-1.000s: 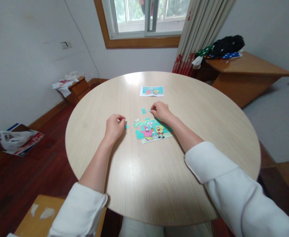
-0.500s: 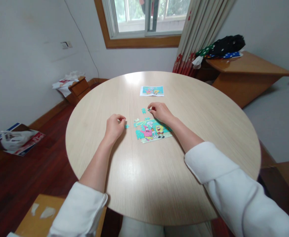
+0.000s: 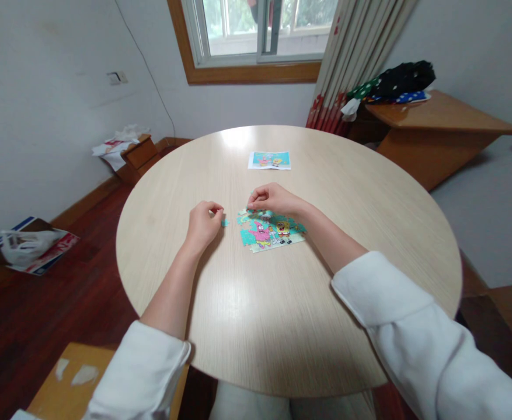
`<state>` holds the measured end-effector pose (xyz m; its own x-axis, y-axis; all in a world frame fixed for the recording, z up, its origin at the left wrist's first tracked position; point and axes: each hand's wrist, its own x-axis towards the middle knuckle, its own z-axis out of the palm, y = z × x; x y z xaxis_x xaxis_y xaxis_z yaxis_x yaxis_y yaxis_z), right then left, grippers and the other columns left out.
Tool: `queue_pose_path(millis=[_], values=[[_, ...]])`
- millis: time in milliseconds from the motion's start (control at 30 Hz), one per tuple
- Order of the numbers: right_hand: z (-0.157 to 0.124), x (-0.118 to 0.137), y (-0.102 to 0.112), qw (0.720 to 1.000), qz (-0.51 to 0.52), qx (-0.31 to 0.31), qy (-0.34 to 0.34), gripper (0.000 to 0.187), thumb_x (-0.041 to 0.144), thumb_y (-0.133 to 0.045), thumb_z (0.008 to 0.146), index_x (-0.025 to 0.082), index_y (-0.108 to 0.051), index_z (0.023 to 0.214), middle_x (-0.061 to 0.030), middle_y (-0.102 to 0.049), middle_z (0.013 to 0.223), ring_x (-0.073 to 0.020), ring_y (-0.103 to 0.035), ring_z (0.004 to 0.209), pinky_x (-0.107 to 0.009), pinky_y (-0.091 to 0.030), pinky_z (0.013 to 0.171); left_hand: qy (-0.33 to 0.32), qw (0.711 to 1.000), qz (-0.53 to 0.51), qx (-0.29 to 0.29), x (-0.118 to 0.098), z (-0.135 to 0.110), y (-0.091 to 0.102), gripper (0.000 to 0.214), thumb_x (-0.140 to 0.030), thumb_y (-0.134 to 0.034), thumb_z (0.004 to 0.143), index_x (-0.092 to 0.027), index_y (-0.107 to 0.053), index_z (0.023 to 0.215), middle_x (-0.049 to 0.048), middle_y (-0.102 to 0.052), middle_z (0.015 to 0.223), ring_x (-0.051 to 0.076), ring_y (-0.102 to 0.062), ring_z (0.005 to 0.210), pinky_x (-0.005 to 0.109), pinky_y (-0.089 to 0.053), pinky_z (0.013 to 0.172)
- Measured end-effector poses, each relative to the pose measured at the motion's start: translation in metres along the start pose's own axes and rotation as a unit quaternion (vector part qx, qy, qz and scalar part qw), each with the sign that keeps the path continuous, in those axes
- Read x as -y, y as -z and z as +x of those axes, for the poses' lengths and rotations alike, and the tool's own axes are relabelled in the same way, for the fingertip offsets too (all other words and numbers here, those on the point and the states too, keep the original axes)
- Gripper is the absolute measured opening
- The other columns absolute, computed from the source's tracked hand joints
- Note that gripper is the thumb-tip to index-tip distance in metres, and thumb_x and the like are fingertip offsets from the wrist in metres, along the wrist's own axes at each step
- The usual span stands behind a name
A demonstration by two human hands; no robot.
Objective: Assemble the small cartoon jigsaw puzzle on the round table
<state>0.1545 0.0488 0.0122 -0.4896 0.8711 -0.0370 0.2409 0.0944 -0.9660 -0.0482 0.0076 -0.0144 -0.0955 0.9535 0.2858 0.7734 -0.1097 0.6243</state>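
Observation:
A partly joined cartoon jigsaw puzzle (image 3: 262, 235), with a pink figure and a yellow square one, lies flat on the round table. My right hand (image 3: 275, 199) reaches over its upper left edge, thumb and fingers pinched on a small puzzle piece that is mostly hidden by the fingertips. This hand also covers the puzzle's top part and the loose pieces behind it. Just left of the puzzle, my left hand (image 3: 205, 224) rests on the table, its fingers closed at a small teal puzzle piece (image 3: 225, 223).
Farther back on the pale wooden table (image 3: 238, 315) lies a printed reference picture (image 3: 270, 160) of the same scene. A wooden desk (image 3: 439, 114) with cloths on it stands at the back right. At the lower left is a wooden stool (image 3: 78, 367).
My right hand has moved left and slightly nearer, from beside the loose pieces to the puzzle's upper left edge. My left hand has stayed in place.

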Motion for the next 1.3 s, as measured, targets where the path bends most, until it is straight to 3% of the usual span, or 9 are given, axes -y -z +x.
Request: queue_pose_path(millis=[133,233,400,500,600,800,1167,1300], values=[[0.000,0.006,-0.003,1.000,-0.003,0.021,0.019,0.010,0.008,-0.070,0.069,0.014,-0.066,0.063,0.0010,-0.065,0.060,-0.0083,-0.056,0.058,-0.024,-0.046,0.062,0.003,1.000,0.003,0.004,-0.002,0.000,0.001,0.016,-0.017,-0.057,0.078,-0.013,-0.072,0.079,0.0093,-0.071,0.085,0.018,-0.062,0.079,0.032,-0.047,0.081],[0.001,0.005,-0.005,1.000,-0.004,0.003,0.016,0.010,0.008,-0.070,0.070,0.015,-0.066,0.063,0.0010,-0.064,0.059,-0.0088,-0.056,0.057,-0.024,-0.047,0.062,0.000,1.000,0.000,0.003,-0.001,0.000,0.000,0.016,-0.017,-0.057,0.078,-0.013,-0.072,0.079,0.0090,-0.071,0.085,0.018,-0.062,0.079,0.032,-0.047,0.080],[0.009,-0.012,0.006,0.991,-0.020,-0.130,-0.004,0.009,0.008,-0.062,0.076,0.015,-0.063,0.071,-0.0009,-0.063,0.060,-0.0129,-0.062,0.058,-0.024,-0.047,0.057,-0.004,1.000,-0.005,-0.002,0.001,0.000,0.000,0.015,-0.017,-0.056,0.077,-0.016,-0.071,0.076,0.0073,-0.070,0.083,0.018,-0.062,0.078,0.033,-0.048,0.080],[0.014,-0.029,0.024,0.964,-0.106,-0.245,-0.017,0.010,0.008,-0.059,0.076,0.015,-0.064,0.071,-0.0037,-0.066,0.069,-0.0138,-0.063,0.061,-0.027,-0.050,0.063,-0.005,1.000,-0.004,-0.001,0.002,0.000,0.000,0.015,-0.017,-0.056,0.077,-0.016,-0.071,0.076,0.0080,-0.070,0.083,0.018,-0.062,0.078,0.033,-0.048,0.080],[0.016,-0.044,0.041,0.935,-0.210,-0.284,-0.022,0.007,0.011,-0.062,0.074,0.016,-0.067,0.072,-0.0056,-0.070,0.075,-0.0170,-0.065,0.071,-0.031,-0.051,0.073,-0.007,1.000,-0.006,-0.004,0.004,0.000,-0.001,0.015,-0.016,-0.056,0.077,-0.016,-0.070,0.074,0.0075,-0.070,0.082,0.018,-0.062,0.078,0.033,-0.048,0.080],[0.014,-0.050,0.046,0.902,-0.312,-0.297,-0.019,0.008,0.014,-0.063,0.074,0.015,-0.070,0.077,-0.0058,-0.071,0.079,-0.0177,-0.064,0.076,-0.032,-0.049,0.077,-0.005,1.000,-0.006,-0.004,0.003,0.000,-0.001,0.014,-0.016,-0.056,0.076,-0.016,-0.070,0.073,0.0076,-0.070,0.081,0.018,-0.062,0.078,0.033,-0.048,0.079],[0.012,-0.048,0.044,0.879,-0.379,-0.290,-0.021,0.009,0.016,-0.064,0.076,0.015,-0.069,0.084,-0.0068,-0.070,0.082,-0.0187,-0.061,0.076,-0.030,-0.044,0.074,-0.007,1.000,-0.006,-0.005,0.004,0.001,-0.001,0.013,-0.015,-0.056,0.076,-0.017,-0.069,0.072,0.0074,-0.070,0.081,0.018,-0.062,0.078,0.033,-0.048,0.079],[0.011,-0.048,0.040,0.873,-0.398,-0.283,-0.005,0.014,0.012,-0.057,0.079,0.016,-0.070,0.083,-0.0073,-0.071,0.084,-0.0197,-0.062,0.079,-0.031,-0.044,0.077,-0.002,1.000,-0.009,-0.005,0.003,0.000,-0.001,0.013,-0.015,-0.057,0.076,-0.017,-0.069,0.072,0.0070,-0.070,0.081,0.018,-0.062,0.078,0.033,-0.047,0.080]])
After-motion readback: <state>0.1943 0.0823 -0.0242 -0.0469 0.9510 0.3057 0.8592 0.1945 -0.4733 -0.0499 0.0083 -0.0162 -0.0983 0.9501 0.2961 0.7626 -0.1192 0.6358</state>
